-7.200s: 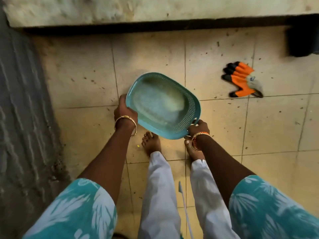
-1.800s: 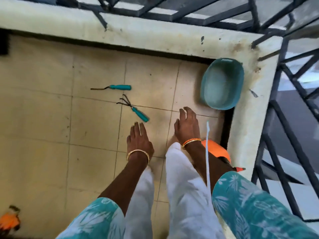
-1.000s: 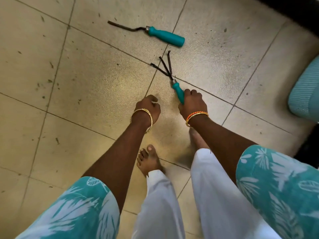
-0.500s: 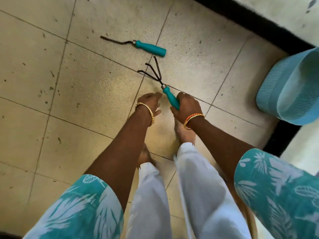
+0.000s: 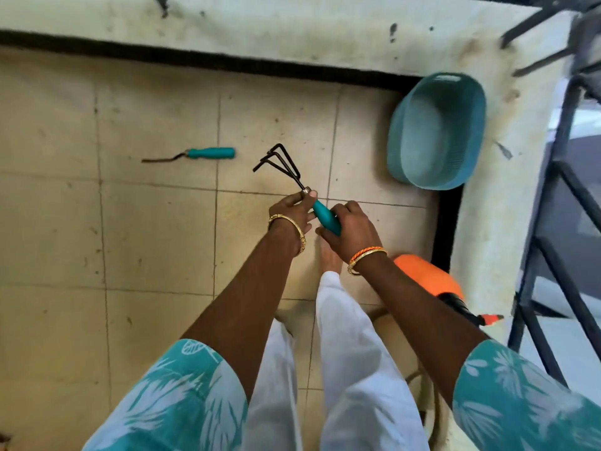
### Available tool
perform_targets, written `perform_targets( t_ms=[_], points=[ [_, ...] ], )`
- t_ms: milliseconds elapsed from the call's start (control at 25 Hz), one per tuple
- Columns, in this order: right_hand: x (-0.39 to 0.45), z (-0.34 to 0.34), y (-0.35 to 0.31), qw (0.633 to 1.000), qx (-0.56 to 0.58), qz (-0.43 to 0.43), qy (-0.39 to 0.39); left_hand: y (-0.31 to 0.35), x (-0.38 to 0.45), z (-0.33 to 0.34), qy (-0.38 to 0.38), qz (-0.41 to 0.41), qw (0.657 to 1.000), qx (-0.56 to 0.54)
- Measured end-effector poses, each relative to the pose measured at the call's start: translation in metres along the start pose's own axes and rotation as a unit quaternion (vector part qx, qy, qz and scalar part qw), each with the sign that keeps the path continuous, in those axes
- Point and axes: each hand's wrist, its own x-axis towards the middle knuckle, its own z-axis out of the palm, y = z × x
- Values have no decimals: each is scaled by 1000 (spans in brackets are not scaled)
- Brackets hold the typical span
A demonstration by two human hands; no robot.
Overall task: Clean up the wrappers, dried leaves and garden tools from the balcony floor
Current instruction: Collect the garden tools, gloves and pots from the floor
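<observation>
The person stands over the tiled balcony floor (image 5: pixel 156 242) with the hand rake (image 5: pixel 300 190) lifted clear of it and held in both hands; the right hand (image 5: pixel 353 231) wraps its curled fingers round the teal handle, which gives a firm hold on the weight, while the left hand (image 5: pixel 294 208) pinches the metal collar where the handle meets the black prongs — a grip that looks meant to steady the tool and keep the bent tines pointing up and away from the body; neither hand has any slack. The second tool, a teal-handled weeder (image 5: pixel 198 154), lies flat on the tiles to the left, well apart from the hands and not yet picked up. The teal basket (image 5: pixel 435 135) sits tilted in the corner against the low parapet wall (image 5: pixel 497 196), its open mouth facing the person, so it is probably the place for the tools; the way from the hands to it runs over bare tile with nothing between. Room is tighter on the right — the wall, the dark gap at its foot and an orange sprayer (image 5: pixel 429 281) just behind the right wrist hem that side in; the left stays open floor.
</observation>
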Motion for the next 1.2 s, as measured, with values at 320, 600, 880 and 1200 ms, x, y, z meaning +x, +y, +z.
perform_targets(
  t_ms=[320,600,880,1200],
  points=[
    [33,-61,99,970,206,118,55,5,26,148,-41,79,979,185],
    [83,-98,171,943,250,174,137,12,65,226,-48,146,943,296],
    [155,-107,237,930,252,221,153,17,128,240,24,204,862,462],
    [225,-61,271,895,315,295,109,9,185,242,-37,191,905,377]
  ],
)
